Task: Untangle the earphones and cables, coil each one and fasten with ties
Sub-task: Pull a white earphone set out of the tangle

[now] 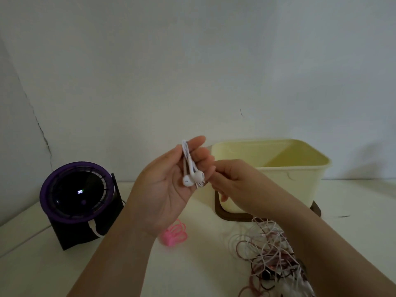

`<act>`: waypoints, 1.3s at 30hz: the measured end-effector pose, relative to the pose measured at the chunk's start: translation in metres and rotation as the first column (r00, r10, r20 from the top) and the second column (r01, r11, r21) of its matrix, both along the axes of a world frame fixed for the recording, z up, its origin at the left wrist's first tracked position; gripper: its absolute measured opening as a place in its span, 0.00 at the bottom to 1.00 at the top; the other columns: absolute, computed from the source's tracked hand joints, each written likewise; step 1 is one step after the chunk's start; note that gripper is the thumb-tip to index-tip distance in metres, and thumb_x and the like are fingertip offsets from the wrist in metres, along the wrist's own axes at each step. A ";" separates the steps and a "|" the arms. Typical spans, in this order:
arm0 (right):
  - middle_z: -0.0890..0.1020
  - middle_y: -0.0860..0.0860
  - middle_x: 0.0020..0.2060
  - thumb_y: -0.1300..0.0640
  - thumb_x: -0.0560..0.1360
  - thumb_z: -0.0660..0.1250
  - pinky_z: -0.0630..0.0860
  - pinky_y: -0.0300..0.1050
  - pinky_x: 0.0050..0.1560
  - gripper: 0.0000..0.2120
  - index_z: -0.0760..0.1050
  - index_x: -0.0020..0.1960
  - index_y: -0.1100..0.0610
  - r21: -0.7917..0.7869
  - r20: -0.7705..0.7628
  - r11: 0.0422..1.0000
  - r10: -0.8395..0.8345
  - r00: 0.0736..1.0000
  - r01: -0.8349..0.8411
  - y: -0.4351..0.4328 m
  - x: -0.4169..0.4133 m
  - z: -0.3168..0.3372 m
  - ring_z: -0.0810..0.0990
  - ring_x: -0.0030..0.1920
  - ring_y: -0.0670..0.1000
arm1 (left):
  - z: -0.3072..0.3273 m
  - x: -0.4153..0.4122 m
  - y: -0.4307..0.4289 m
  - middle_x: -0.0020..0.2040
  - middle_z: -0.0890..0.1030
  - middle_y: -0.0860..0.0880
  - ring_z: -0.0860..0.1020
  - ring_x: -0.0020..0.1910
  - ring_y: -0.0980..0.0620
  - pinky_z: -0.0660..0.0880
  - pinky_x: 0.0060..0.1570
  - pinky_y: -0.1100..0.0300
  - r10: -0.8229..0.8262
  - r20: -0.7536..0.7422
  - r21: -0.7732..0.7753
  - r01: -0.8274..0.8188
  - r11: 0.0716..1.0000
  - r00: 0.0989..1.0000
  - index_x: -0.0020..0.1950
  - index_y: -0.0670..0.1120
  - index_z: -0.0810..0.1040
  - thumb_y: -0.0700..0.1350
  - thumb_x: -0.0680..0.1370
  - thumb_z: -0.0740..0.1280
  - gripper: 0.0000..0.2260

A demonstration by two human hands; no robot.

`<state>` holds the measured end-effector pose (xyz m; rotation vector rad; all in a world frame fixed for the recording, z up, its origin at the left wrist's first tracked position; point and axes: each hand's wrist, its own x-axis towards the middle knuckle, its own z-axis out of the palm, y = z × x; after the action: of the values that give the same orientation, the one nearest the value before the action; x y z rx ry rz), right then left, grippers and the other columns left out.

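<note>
The earphones (194,177) have smooth, glossy white plastic shells. The tub (300,168) is pale yellow plastic with a satin finish; its handle (231,217) is dark brown and matt. The round device (79,194) has a glossy black dome inside a matt purple ring. The table (42,264) is white, smooth and matt.

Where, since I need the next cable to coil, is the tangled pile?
In the head view the tangled pile lies on the white table at the lower right, just in front of the yellow basket, partly under the right forearm.
</note>
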<state>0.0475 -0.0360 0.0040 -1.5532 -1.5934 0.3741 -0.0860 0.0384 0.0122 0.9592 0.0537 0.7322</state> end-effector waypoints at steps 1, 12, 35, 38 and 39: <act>0.70 0.47 0.27 0.55 0.80 0.58 0.73 0.38 0.33 0.17 0.69 0.32 0.52 -0.011 0.018 1.000 -0.004 1.000 0.004 0.000 -0.003 0.000 0.69 0.28 0.44 | 0.000 0.001 0.000 0.35 0.82 0.47 0.83 0.34 0.53 0.81 0.38 0.58 0.033 0.009 -0.023 -0.032 0.999 0.999 0.42 0.40 0.85 0.46 0.71 0.59 0.17; 0.79 0.44 0.28 0.53 0.78 0.62 0.70 0.34 0.36 0.15 0.79 0.40 0.61 0.012 0.327 0.992 -0.121 0.937 0.124 -0.006 -0.017 0.002 0.76 0.33 0.40 | -0.005 0.006 0.004 0.31 0.76 0.51 0.77 0.31 0.56 0.78 0.49 0.60 0.192 0.062 0.033 -0.194 0.981 0.980 0.54 0.41 0.75 0.46 0.72 0.59 0.14; 0.68 0.45 0.22 0.52 0.66 0.77 0.60 0.35 0.26 0.16 0.71 0.31 0.55 0.103 -0.288 0.994 0.006 0.958 0.024 -0.006 -0.013 0.002 0.63 0.24 0.44 | -0.011 0.012 -0.002 0.27 0.67 0.55 0.67 0.25 0.59 0.70 0.26 0.67 0.032 0.244 -0.236 0.027 0.971 0.969 0.42 0.45 0.79 0.49 0.79 0.60 0.12; 0.75 0.51 0.30 0.55 0.61 0.80 0.68 0.39 0.33 0.15 0.74 0.37 0.55 0.078 -0.466 0.993 0.116 0.877 -0.090 -0.003 -0.007 0.000 0.71 0.32 0.48 | -0.013 0.012 -0.004 0.27 0.68 0.54 0.69 0.25 0.59 0.74 0.28 0.65 -0.047 0.314 -0.307 0.148 0.940 0.948 0.42 0.43 0.80 0.46 0.74 0.62 0.09; 0.77 0.51 0.32 0.56 0.61 0.79 0.70 0.39 0.35 0.13 0.76 0.39 0.55 0.059 -0.528 0.987 0.160 0.834 -0.152 -0.002 -0.006 -0.001 0.73 0.33 0.47 | -0.014 0.013 -0.005 0.27 0.68 0.54 0.69 0.24 0.58 0.74 0.29 0.65 -0.070 0.339 -0.331 0.188 0.925 0.938 0.42 0.43 0.80 0.46 0.74 0.62 0.09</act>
<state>0.0410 -0.0379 0.0030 -1.1668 -1.2728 0.8080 -0.0734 0.0337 -0.0017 0.4791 -0.1588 0.7165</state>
